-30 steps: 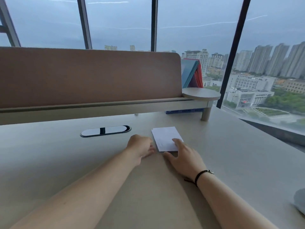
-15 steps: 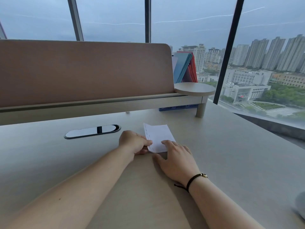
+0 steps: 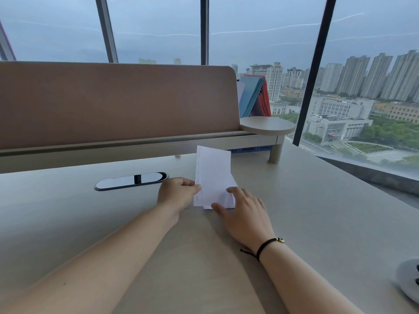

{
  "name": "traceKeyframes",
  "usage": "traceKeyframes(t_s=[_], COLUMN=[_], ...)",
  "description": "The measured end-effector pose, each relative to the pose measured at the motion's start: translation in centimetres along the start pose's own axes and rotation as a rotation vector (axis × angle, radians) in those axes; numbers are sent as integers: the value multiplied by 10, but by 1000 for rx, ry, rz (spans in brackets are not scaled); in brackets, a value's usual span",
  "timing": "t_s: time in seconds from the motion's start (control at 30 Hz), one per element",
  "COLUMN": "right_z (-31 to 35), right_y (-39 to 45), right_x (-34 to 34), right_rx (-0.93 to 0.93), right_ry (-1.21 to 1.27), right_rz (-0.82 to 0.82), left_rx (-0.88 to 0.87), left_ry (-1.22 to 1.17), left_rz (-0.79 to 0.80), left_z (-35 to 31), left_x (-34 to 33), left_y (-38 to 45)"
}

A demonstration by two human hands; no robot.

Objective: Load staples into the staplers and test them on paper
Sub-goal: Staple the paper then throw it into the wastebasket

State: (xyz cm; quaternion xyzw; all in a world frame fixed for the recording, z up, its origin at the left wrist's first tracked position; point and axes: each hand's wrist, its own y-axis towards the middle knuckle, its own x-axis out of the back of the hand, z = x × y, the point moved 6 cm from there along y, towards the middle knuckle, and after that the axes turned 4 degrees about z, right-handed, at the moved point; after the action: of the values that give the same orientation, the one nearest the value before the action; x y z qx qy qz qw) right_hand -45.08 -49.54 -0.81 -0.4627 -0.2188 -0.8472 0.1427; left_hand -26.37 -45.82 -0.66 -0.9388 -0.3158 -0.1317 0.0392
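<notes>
Beyond the glass, a grey sky and a spread of tower blocks are seen, and below them a pale desk (image 3: 317, 211) fills the view. Near the desk's middle a white paper (image 3: 214, 171) is held tilted up off the surface, its far edge raised toward the window and its near edge close to the desk. A line of small dark marks (staples, by the look of them, though too small to be sure) runs down its left margin. The paper's left edge is pinched by the left hand (image 3: 175, 194), whose fingers are curled round that edge. A second white sheet (image 3: 227, 199) is seen lying under the lifted paper; it is pressed to the desk by the right hand (image 3: 246, 215), whose fingers are spread and laid flat on it. A black cord bracelet (image 3: 264, 244) is worn on the right wrist. To the left of the hands an oval grommet (image 3: 131, 180) is set into the desk. Behind it a brown screen (image 3: 118, 103) stands along a low shelf, which ends at the right in a round disc (image 3: 267, 125). Blue and red folders (image 3: 254, 96) are leaned behind the disc. At the lower right edge a grey object (image 3: 408, 281) is cut off by the frame.
</notes>
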Motion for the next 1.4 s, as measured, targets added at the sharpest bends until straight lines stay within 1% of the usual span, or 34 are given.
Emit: traceKeyframes(t_s=[0.1, 0.17, 0.2, 0.23, 0.33, 0.4, 0.43, 0.5, 0.6, 0.67, 0.73, 0.8, 0.87, 0.93, 1.1, 1.27, 1.4], right_z=[3, 5, 7, 12, 38, 59, 66, 75, 80, 86, 96, 104, 103, 99, 87, 83, 90], right_y=[-9, -16, -19, -23, -43, -63, -73, -92, -123, -145, -167, -184, -195, -207, -241, -275, -286], right_x=[15, 24, 26, 26, 17, 16, 17, 20, 22, 18, 18, 22, 24, 27, 29, 19, 13], right_rx=[-9, -53, -90, -130, -213, -200, -180, -163, -167, -146, -156, -154, -179, -205, -241, -294, -288], right_ry=[99, 303, 440, 593, 1049, 1235, 1254, 1217, 1083, 1134, 1292, 1381, 1316, 1195, 939, 823, 801], right_rz=[-140, -187, -160, -95, 157, 277, 298, 266, 219, 325, 443, 487, 451, 435, 548, 621, 651], left_rx=[-4, -10, -14, -19, -43, -50, -46, -47, -76, -95, -94, -82, -88, -126, -217, -238, -252], left_ry=[-73, -101, -113, -122, -122, -89, -85, -97, -118, -125, -132, -111, -37, 58, 395, 524, 646], left_rz=[47, 86, 111, 143, 256, 310, 334, 377, 447, 482, 498, 503, 473, 428, 302, 227, 199], left_z=[-8, -11, -13, -14, -19, -22, -22, -21, -23, -26, -24, -18, -10, -4, 13, 21, 17], left_x=[15, 29, 37, 45, 69, 85, 93, 109, 128, 136, 143, 147, 151, 156, 166, 161, 151], left_y=[-18, -35, -45, -55, -94, -123, -136, -163, -202, -226, -248, -266, -279, -288, -305, -311, -316])
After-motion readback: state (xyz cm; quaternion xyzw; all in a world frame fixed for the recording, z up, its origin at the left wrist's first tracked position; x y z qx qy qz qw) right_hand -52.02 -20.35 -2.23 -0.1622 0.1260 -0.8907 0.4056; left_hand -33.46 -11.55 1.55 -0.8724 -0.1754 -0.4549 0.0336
